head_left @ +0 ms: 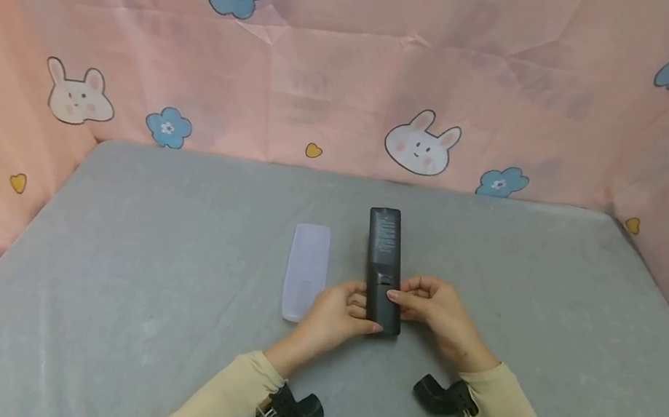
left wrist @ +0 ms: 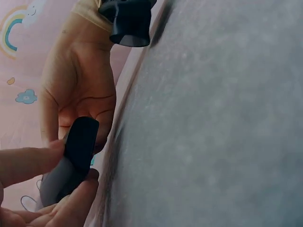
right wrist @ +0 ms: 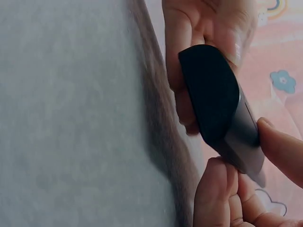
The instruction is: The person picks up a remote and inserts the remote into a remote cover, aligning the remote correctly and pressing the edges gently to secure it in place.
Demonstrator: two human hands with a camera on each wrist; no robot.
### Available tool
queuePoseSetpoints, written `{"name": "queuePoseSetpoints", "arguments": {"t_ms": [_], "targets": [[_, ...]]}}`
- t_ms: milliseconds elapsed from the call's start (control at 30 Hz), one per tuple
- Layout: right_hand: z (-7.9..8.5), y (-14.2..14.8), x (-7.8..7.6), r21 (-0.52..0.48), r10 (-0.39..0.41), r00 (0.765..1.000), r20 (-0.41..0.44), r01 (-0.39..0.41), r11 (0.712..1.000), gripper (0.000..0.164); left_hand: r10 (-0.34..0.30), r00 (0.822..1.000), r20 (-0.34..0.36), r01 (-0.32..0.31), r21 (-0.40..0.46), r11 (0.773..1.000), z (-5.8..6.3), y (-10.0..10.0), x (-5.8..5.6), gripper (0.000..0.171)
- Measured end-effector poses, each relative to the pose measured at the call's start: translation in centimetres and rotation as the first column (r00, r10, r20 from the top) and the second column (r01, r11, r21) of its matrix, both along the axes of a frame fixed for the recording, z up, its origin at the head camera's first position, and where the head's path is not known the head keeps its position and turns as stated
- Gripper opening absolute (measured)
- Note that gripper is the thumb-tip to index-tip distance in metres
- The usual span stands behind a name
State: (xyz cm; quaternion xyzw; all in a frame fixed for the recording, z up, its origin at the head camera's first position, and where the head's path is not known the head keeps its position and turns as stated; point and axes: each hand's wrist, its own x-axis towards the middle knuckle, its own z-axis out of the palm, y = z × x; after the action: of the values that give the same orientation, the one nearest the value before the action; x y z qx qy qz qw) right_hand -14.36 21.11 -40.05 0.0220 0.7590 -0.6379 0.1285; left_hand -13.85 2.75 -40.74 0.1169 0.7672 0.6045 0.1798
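Observation:
A black remote control (head_left: 386, 247) is held up off the grey table with its back and small printed label facing up. My left hand (head_left: 330, 320) grips its near end, thumb along the near edge and fingers curled beneath. From the other side, my right hand (head_left: 437, 316) pinches the remote, its thumb lying on the battery cover (head_left: 382, 311) near the latch. In the right wrist view the remote's end (right wrist: 210, 94) points toward the camera, between both hands. Just left of the left hand, a translucent pale-violet sleeve (head_left: 307, 270) lies flat on the table.
The grey cloth-covered table (head_left: 165, 269) spreads out on all sides of the hands. Behind it and at both sides hangs a pink curtain (head_left: 343, 77) printed with rabbits and flowers. Black wrist mounts (head_left: 300, 411) stick out from both beige sleeve cuffs.

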Motion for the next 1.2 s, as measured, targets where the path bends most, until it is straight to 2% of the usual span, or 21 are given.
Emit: {"name": "queuePoseSetpoints", "arguments": {"t_ms": [67,267,367,533,667,767,967,1200], "targets": [[-0.12,0.10,-0.06,0.017,0.001,1.000,0.010,-0.002,1.000,0.022,0.004,1.000,-0.004,-0.004,-0.014,1.000,0.03,0.03,0.13,0.056],[-0.27,0.20,-0.13,0.083,0.008,1.000,0.016,-0.009,0.997,0.026,0.023,0.998,0.060,-0.027,0.062,0.998,-0.21,-0.03,0.30,0.052],[-0.12,0.13,-0.12,0.102,0.010,1.000,0.012,-0.011,0.995,0.025,0.039,0.997,0.066,-0.043,0.061,0.997,-0.26,-0.01,0.38,0.054],[0.05,0.03,-0.10,0.124,0.003,1.000,0.019,-0.005,0.992,0.025,0.040,0.999,-0.006,-0.041,-0.063,0.997,-0.06,0.10,0.56,0.054],[0.01,0.03,-0.05,0.147,0.001,1.000,0.018,-0.004,0.989,0.026,0.031,0.998,-0.063,-0.041,-0.166,0.985,0.06,0.07,0.63,0.052],[-0.06,0.05,-0.02,0.155,0.000,1.000,0.020,-0.003,0.988,0.027,0.020,0.996,-0.082,-0.036,-0.207,0.978,0.11,-0.02,0.66,0.051],[-0.09,-0.02,0.00,0.186,-0.011,1.000,0.019,0.007,0.983,0.028,-0.013,0.995,-0.100,-0.015,-0.269,0.963,0.34,-0.24,0.70,0.055],[-0.25,-0.11,-0.06,0.194,-0.042,0.999,0.012,0.039,0.980,0.027,0.006,0.994,-0.113,-0.033,-0.239,0.971,0.29,-0.19,0.61,0.052]]}}
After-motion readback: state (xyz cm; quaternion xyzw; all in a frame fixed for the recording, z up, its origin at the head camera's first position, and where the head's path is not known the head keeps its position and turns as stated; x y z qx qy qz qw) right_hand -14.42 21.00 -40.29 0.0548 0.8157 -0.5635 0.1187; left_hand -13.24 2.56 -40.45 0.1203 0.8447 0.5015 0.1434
